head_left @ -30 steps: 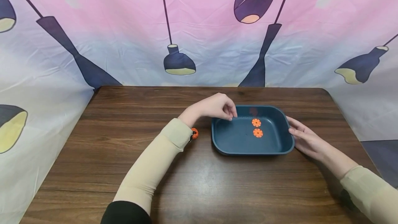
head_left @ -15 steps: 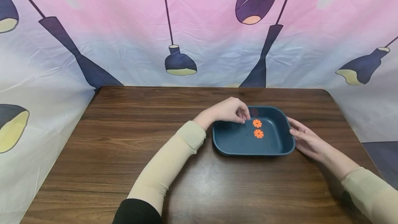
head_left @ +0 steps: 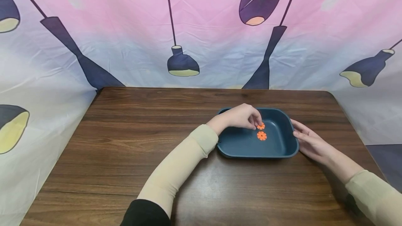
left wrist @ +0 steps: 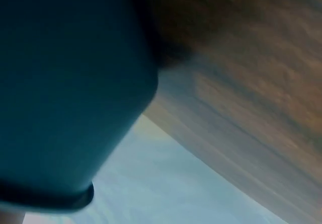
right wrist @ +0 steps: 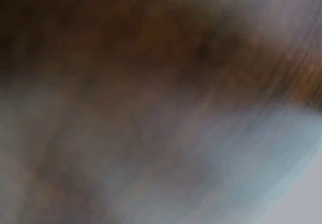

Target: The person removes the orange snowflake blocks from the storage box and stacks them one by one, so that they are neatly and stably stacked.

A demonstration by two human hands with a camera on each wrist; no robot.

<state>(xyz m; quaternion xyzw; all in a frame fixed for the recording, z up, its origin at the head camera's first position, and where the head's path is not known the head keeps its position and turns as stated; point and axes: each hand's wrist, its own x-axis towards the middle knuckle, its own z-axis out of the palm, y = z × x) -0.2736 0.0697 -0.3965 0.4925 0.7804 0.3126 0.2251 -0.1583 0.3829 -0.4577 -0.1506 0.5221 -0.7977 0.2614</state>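
A dark teal plastic bin [head_left: 242, 145] stands on the table, with a front orange notched disc [head_left: 262, 135] and a rear orange notched disc [head_left: 261, 126] on its floor. My left hand [head_left: 243, 116] reaches over the bin's left side, its bent fingertips right at the rear disc and covering part of it. Thumb and index finger show a gap between them. At the bin's right end, my right hand [head_left: 311, 142] lies against the outer wall, thumb near the rim and fingers stretched along the side. The bin's outer wall [left wrist: 70, 98] fills much of the left wrist view.
Brown wood-grain table [head_left: 132, 142] extends to the left and in front of the bin. Behind it hangs a patterned cloth [head_left: 138, 44] printed with lamps. The right wrist view is blurred.
My left hand has moved right and slightly down, from the bin's left rim to the rear orange disc. My right hand keeps its place at the bin's right end.
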